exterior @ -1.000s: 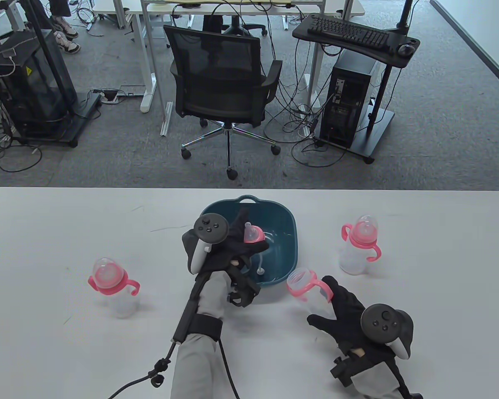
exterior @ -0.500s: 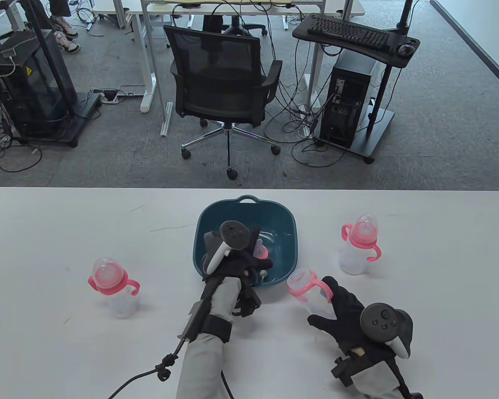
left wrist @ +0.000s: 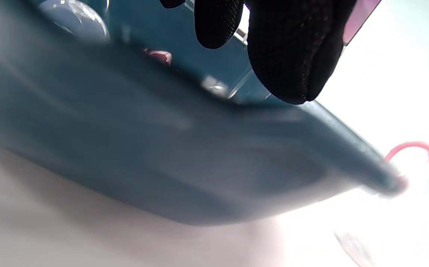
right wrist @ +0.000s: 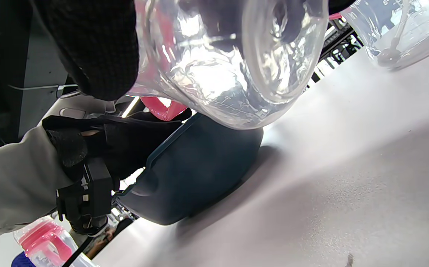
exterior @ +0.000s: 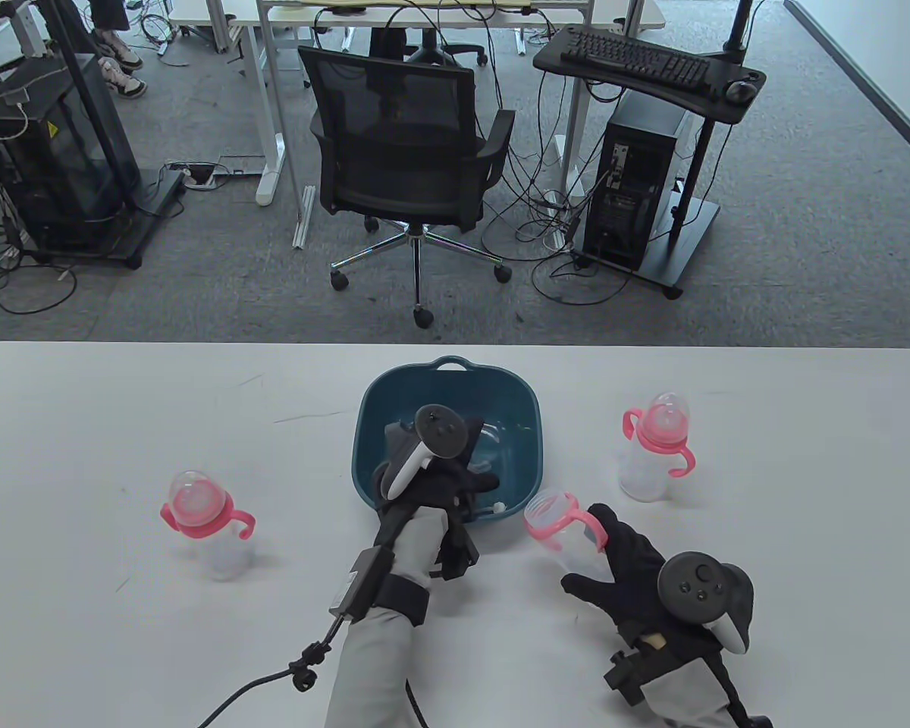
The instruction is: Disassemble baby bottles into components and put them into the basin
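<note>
My left hand (exterior: 461,476) reaches down into the teal basin (exterior: 447,369) near its front edge. Pink (left wrist: 361,15) shows beside its fingertips (left wrist: 292,55), so it seems to hold the pink teat ring. The straw's end (exterior: 498,506) lies by the basin's front wall. My right hand (exterior: 593,552) grips a clear bottle body (exterior: 560,535) with a pink handle ring and an open mouth, tilted, just right of the basin. In the right wrist view the bottle (right wrist: 229,63) fills the top, with the fingers (right wrist: 88,48) curled round it.
Two assembled bottles with pink collars and clear caps stand upright, one on the left (exterior: 201,523) and one on the right (exterior: 656,455). A clear cap (left wrist: 73,20) lies in the basin. An office chair (exterior: 402,144) stands beyond the table's far edge.
My left hand has carried the pink teat and straw from above the basin's left rim down into the basin and toward its front edge. The right hand and its bottle stayed put.
</note>
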{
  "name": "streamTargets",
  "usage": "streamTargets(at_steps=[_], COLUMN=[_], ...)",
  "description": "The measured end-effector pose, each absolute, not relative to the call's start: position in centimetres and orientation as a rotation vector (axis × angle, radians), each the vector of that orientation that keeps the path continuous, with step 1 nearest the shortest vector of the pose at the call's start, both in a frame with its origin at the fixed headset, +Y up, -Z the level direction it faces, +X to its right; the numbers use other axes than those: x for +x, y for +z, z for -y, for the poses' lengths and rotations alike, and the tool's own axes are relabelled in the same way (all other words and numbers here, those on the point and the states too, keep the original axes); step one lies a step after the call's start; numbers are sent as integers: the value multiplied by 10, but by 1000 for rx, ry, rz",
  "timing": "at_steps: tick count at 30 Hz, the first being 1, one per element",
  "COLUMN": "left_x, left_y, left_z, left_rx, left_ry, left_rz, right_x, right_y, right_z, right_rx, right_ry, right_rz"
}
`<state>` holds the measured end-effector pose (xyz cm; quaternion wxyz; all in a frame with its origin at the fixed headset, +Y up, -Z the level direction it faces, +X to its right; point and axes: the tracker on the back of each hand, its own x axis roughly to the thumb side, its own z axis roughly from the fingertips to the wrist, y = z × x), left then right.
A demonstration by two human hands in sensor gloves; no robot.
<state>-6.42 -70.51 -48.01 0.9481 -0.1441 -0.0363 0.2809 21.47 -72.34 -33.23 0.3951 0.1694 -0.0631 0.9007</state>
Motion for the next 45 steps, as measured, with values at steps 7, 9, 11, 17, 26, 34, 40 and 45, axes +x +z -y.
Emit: streamTargets(at_steps=[7, 9, 11, 17, 26, 34, 40, 45], left_x=[-78, -81, -84, -89, -80, -67, -65, -68], left_y=[-464, -457, -447, -418, -370, -364, -369, -370], left_z=[673, 663, 652, 630, 633, 664, 678, 681], left_rx=[-215, -189, -161, -71, -164, -250, -307, -334], left_ry=[660, 681, 708, 757, 834, 872, 952, 962], left_rz=[118, 144, 183, 284, 481, 515, 527, 529], right_x=[213, 213, 213, 212, 203, 198, 191, 185], right_y=[-332, -332, -332, -332, -328, -326, -325, -323], right_z=[724, 724, 724, 723, 724, 724, 723, 723], right_rx=[441, 440, 440, 456, 498, 526, 568, 600], right_ry=[2282, 2282, 2283, 2269, 2281, 2286, 2279, 2285], right_rz=[158, 158, 158, 168, 157, 148, 128, 122])
